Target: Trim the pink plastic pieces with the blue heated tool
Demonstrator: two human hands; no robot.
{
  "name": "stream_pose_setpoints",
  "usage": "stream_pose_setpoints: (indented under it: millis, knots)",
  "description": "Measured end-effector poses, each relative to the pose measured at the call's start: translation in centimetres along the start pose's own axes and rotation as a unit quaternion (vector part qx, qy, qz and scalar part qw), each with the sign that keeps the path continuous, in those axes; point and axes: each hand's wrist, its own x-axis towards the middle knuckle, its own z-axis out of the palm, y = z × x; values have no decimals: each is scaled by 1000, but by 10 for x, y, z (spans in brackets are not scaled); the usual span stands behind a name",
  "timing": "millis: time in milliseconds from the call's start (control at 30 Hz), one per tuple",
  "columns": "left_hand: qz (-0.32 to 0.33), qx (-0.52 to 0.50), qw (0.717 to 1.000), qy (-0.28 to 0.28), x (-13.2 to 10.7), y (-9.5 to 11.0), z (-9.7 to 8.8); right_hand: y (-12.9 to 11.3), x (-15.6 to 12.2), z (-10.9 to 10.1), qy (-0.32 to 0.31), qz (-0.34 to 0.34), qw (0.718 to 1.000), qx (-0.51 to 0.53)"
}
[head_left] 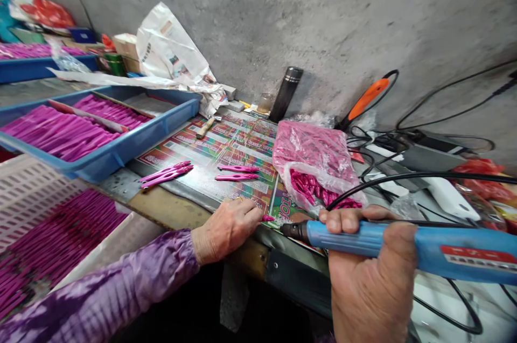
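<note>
My left hand (228,227) rests at the table's front edge, fingers closed around a slim magenta piece; only the tip of this magenta piece (267,218) shows past my fingers. My right hand (371,284) is wrapped round a blue electric screwdriver (432,243), held level with its black nose pointing left, close to that tip. Whether bit and piece touch, I cannot tell. Two slim magenta pieces (237,176) lie just beyond my left hand. A small bunch of similar pieces (166,175) lies farther left. Beyond the screwdriver sits an open plastic bag (313,149) of small magenta parts.
On the left, a blue divided tray (109,155) holds rows of magenta pieces, above a white basket (28,192) with more. A small hammer (207,126), a black flask (286,94) and an orange-handled tool (368,98) stand or lie toward the wall. Black cables (404,175) cross the right side.
</note>
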Motion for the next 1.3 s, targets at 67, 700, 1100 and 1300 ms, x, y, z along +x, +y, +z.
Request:
stream_pose_setpoints:
  millis: [67,700,1100,1300]
  knots:
    - [-7,-4,1000,12,0,-1,0,0,-1,2,3,5,1000,0]
    - [-15,-14,999,37,0,0,1,3,-1,0,-2,15,1000,3]
    - [-19,-8,1000,15,1,-1,-1,3,0,1,-7,15,1000,6]
    - [-11,-12,999,51,0,-1,-1,2,0,1,-8,17,1000,9]
